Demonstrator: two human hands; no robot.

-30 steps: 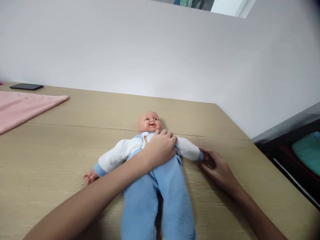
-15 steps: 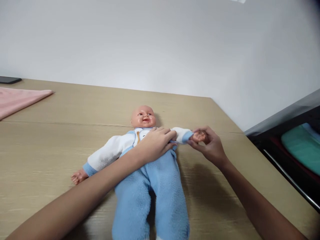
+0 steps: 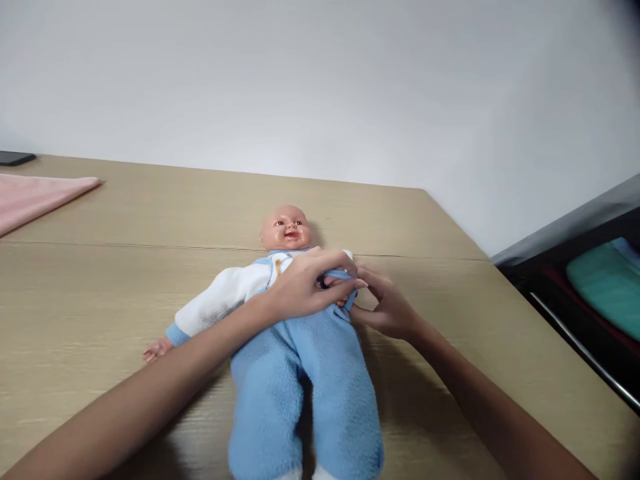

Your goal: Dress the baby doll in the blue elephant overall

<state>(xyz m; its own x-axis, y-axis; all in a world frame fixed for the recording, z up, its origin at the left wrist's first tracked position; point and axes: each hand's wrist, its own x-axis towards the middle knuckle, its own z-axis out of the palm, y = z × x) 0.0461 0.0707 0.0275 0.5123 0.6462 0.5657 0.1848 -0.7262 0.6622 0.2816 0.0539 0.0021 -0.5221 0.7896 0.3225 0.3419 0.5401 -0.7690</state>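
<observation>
A baby doll [image 3: 287,230] lies on its back on the wooden table, its head toward the wall. It wears a fluffy white and blue outfit [image 3: 273,350]. My left hand [image 3: 305,283] rests across the doll's chest, thumb and fingers closed on the blue edge of the outfit at the side. Against that same side, my right hand [image 3: 387,307] has its fingers curled round the doll's bent arm, which is mostly hidden between my hands. The doll's other arm [image 3: 213,303] stretches out to the left, with its bare plastic hand [image 3: 157,349] partly behind my forearm.
A pink cloth [image 3: 40,200] lies at the table's left, with a dark flat device [image 3: 15,159] behind it. A white wall [image 3: 300,87] rises beyond the table [image 3: 100,293]. Off the right edge stands something black with green fabric [image 3: 605,287] on it.
My right hand has moved left, from the doll's outstretched hand to the side of its chest. The doll's arm on that side is now folded inward. My left hand now grips the outfit's edge.
</observation>
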